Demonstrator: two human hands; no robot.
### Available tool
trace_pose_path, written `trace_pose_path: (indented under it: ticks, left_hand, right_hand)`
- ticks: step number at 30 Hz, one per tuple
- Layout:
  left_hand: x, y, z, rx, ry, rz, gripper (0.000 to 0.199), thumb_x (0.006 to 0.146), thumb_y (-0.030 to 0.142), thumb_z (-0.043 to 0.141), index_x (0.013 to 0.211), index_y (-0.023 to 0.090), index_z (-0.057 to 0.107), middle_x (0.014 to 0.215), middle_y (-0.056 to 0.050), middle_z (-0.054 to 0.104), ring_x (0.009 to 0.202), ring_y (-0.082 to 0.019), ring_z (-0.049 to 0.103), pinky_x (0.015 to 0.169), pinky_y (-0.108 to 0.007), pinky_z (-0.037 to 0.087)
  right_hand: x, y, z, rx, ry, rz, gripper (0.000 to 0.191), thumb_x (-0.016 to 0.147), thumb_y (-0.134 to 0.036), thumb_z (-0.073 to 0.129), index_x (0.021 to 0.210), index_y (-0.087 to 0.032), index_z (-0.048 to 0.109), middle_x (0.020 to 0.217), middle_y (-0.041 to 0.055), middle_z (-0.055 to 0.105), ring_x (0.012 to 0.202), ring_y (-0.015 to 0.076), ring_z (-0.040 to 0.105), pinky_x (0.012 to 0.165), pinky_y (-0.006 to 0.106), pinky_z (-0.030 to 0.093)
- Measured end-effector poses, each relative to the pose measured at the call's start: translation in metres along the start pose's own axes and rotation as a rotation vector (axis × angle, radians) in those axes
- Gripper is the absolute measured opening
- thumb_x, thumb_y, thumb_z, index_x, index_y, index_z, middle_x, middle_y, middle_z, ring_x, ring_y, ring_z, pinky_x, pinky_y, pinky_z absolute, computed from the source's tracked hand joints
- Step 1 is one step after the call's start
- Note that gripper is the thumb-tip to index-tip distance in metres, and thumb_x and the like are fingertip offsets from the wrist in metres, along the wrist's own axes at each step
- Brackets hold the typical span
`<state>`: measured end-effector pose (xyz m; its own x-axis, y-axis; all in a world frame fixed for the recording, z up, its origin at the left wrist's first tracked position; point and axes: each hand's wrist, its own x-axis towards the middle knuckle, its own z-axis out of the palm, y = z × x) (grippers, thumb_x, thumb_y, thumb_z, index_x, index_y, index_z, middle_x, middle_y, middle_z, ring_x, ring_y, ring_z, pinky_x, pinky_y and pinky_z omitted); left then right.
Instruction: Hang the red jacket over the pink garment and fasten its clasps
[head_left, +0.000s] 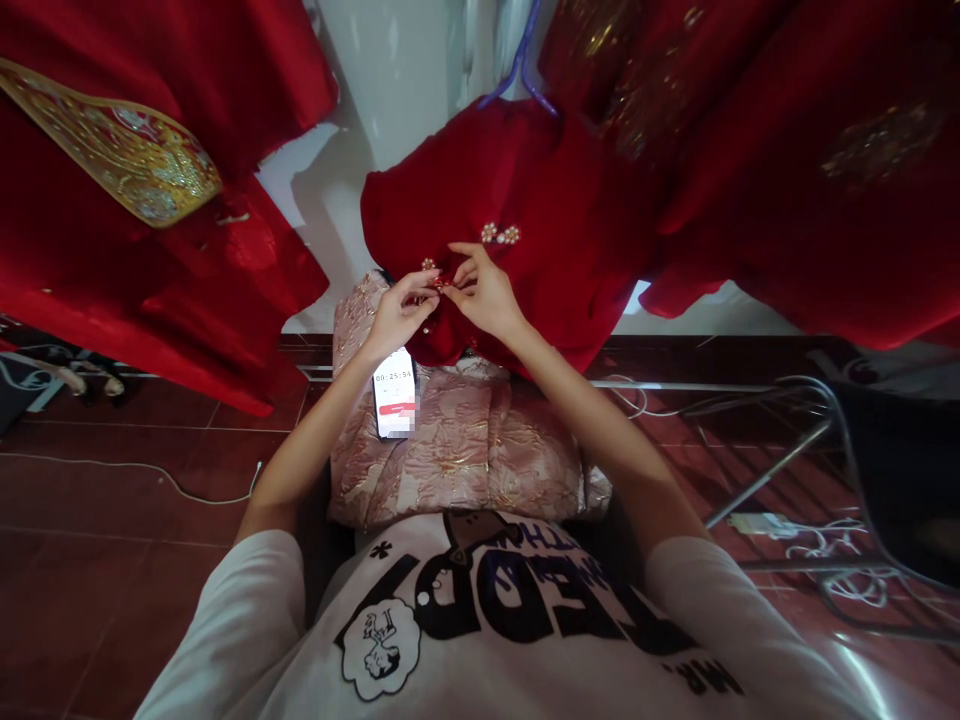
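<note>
A dark red garment [555,220] hangs in front of me on a purple hanger [519,75], its lower part reaching my lap. My left hand [403,308] is closed in a pinch at the garment's front edge. My right hand [487,292] meets it there, thumb and forefinger pinched on the same spot while other fingers stretch out. What sits between the fingertips is small and mostly hidden. Above my right hand is a beaded flower fastener [500,234] on the cloth. Another beaded flower [428,264] shows just above my left fingers.
Pink brocade cloth [457,450] covers my lap, with a lit phone [394,400] on it. Red embroidered garments hang at left [247,80] and right [750,200]. A metal-framed chair [832,430] and tangled white cables [855,580] are at right. A thin cable [172,480] crosses the tiled floor.
</note>
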<state>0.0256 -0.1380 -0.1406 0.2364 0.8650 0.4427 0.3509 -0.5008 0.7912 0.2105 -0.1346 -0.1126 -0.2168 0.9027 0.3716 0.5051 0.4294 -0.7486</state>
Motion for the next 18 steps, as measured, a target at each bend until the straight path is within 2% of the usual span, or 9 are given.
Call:
trace_pose_path:
  ticks: [6,13,18]
  left_hand:
    - [0.000,0.006,0.000,0.024,0.086,0.013,0.030,0.093,0.012,0.065,0.121,0.020,0.071,0.126,-0.008,0.075,0.113,-0.019,0.073,0.104,-0.035,0.060]
    - [0.007,0.001,0.003,0.066,0.207,0.023,0.020,0.092,0.015,0.070,0.110,0.019,0.077,0.114,-0.008,0.079,0.104,-0.020,0.077,0.101,-0.038,0.064]
    - [0.012,0.000,0.001,0.082,0.203,0.035,0.020,0.093,0.014,0.069,0.110,0.016,0.079,0.112,-0.010,0.079,0.102,-0.021,0.078,0.099,-0.039,0.064]
  right_hand:
    - [0.000,-0.003,0.001,0.018,0.026,0.035,0.059,0.086,-0.015,0.063,0.143,-0.022,0.048,0.100,0.0058,0.069,0.089,0.0201,0.067,0.087,0.036,0.062]
    - [0.002,-0.010,0.007,0.010,0.069,0.032,0.057,0.089,-0.014,0.058,0.144,-0.017,0.045,0.101,0.0081,0.067,0.089,0.0201,0.067,0.088,0.036,0.061]
    - [0.004,-0.008,0.011,-0.018,0.091,-0.002,0.058,0.090,-0.014,0.056,0.146,-0.021,0.045,0.101,0.0080,0.065,0.091,0.0219,0.066,0.092,0.042,0.060]
